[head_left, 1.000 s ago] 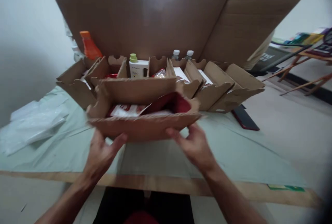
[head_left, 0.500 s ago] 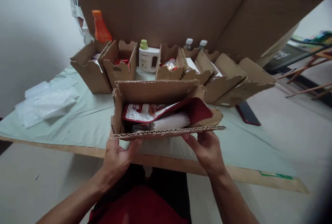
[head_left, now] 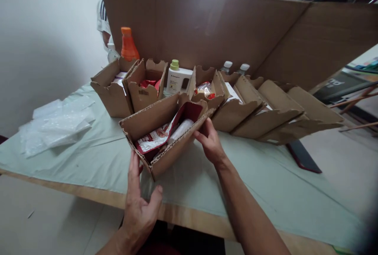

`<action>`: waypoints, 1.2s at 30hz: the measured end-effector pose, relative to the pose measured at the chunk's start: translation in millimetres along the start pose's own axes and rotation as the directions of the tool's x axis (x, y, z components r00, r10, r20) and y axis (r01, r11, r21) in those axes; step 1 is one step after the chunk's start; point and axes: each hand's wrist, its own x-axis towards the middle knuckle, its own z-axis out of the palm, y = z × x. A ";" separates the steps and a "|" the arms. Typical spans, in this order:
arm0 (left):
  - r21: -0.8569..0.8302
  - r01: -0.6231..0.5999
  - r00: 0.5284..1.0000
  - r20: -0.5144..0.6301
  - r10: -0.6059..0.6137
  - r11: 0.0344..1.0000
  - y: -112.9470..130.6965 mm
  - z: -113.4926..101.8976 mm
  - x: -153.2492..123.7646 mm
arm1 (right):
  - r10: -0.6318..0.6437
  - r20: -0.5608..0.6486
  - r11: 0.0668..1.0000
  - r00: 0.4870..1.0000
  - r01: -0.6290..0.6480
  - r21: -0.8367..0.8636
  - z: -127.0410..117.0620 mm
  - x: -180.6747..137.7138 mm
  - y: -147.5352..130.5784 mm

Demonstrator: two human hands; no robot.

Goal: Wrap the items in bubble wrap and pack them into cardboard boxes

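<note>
An open cardboard box [head_left: 173, 149] lies slanted on the pale green table cover [head_left: 88, 156], its near end toward me. Inside it are a red and white packet [head_left: 153, 140] and a white roll [head_left: 181, 128]. My left hand [head_left: 140, 204] is open, fingers stretched up against the box's near corner. My right hand [head_left: 210, 141] grips the box's far right end with curled fingers.
A row of open cardboard boxes [head_left: 141, 89] holding goods stands behind, with an orange bottle [head_left: 128, 45], a white bottle with a green cap [head_left: 178, 78] and two small capped bottles [head_left: 235, 67]. A tall cardboard sheet [head_left: 206, 26] backs them. Clear plastic bags [head_left: 56, 123] lie left, a dark red flat object [head_left: 304, 157] right.
The box was held up in both hands in front of me; now it rests on the table, turned slantwise and pushed toward the row. My left hand has opened.
</note>
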 end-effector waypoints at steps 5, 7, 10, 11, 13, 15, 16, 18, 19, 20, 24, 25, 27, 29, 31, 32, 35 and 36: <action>0.009 -0.062 0.998 -0.001 0.062 0.998 -6.3 11.5 6.7 | -0.012 -0.082 0.991 0.997 0.000 -0.136 11.1 19.8 17.1; 0.031 -0.090 0.996 0.010 0.090 0.995 -8.7 13.3 6.5 | -0.017 -0.101 0.980 0.995 -0.004 -0.198 15.6 20.7 20.6; 0.036 -0.117 0.993 0.033 0.116 0.992 -13.2 14.3 3.5 | -0.076 -0.124 0.963 0.989 0.040 -0.268 24.5 22.5 23.8; 0.033 -0.120 0.992 0.034 0.119 0.992 -14.7 15.0 2.4 | -0.095 -0.127 0.957 0.987 0.056 -0.284 27.9 23.1 24.6; 0.030 -0.112 0.993 0.028 0.111 0.993 -16.7 17.8 0.7 | -0.130 -0.115 0.948 0.985 0.089 -0.306 34.7 23.8 26.1; 0.026 -0.111 0.993 0.028 0.110 0.993 -17.1 22.2 0.3 | -0.156 -0.092 0.940 0.983 0.119 -0.320 40.9 23.5 27.5; 0.022 -0.121 0.992 0.033 0.120 0.992 -16.6 24.5 0.5 | -0.166 -0.085 0.938 0.982 0.130 -0.321 43.3 23.0 28.1; 0.014 -0.144 0.989 0.045 0.143 0.989 -14.6 28.8 1.3 | -0.176 -0.081 0.942 0.981 0.143 -0.304 45.8 21.9 29.3; 0.011 -0.151 0.988 0.048 0.150 0.989 -13.2 30.5 1.8 | -0.178 -0.080 0.946 0.981 0.148 -0.290 45.8 21.2 30.1; 0.012 -0.151 0.987 0.052 0.151 0.988 -11.9 31.9 2.4 | -0.181 -0.079 0.950 0.980 0.153 -0.273 44.9 20.2 31.4; 0.039 -0.188 0.976 0.122 0.182 0.981 -9.1 37.7 10.0 | -0.139 -0.149 0.970 0.979 0.104 -0.221 37.0 11.5 45.0; 0.044 -0.212 0.967 0.153 0.204 0.976 -9.7 40.2 14.9 | -0.102 -0.191 0.975 0.976 0.060 -0.213 34.8 8.1 50.9; 0.054 -0.252 0.949 0.210 0.236 0.966 -12.4 47.6 30.0 | -0.022 -0.270 0.979 0.963 -0.034 -0.200 31.0 1.7 64.3; 0.072 -0.277 0.933 0.259 0.250 0.958 -16.6 57.9 52.0 | 0.033 -0.326 0.976 0.945 -0.100 -0.192 28.1 -2.2 77.2; 0.092 -0.287 0.921 0.299 0.248 0.953 -21.4 70.1 78.2 | 0.062 -0.366 0.973 0.929 -0.138 -0.186 26.1 -2.9 86.5; 0.100 -0.288 0.917 0.317 0.244 0.952 -23.9 76.3 91.6 | 0.074 -0.380 0.971 0.922 -0.153 -0.183 25.5 -2.5 89.3; 0.110 -0.295 0.908 0.343 0.242 0.949 -32.0 92.0 126.7 | 0.098 -0.392 0.967 0.915 -0.181 -0.181 24.7 -0.9 91.2; 0.111 -0.303 0.906 0.342 0.250 0.946 -35.2 95.5 135.5 | 0.102 -0.390 0.965 0.915 -0.186 -0.183 24.8 -0.7 90.3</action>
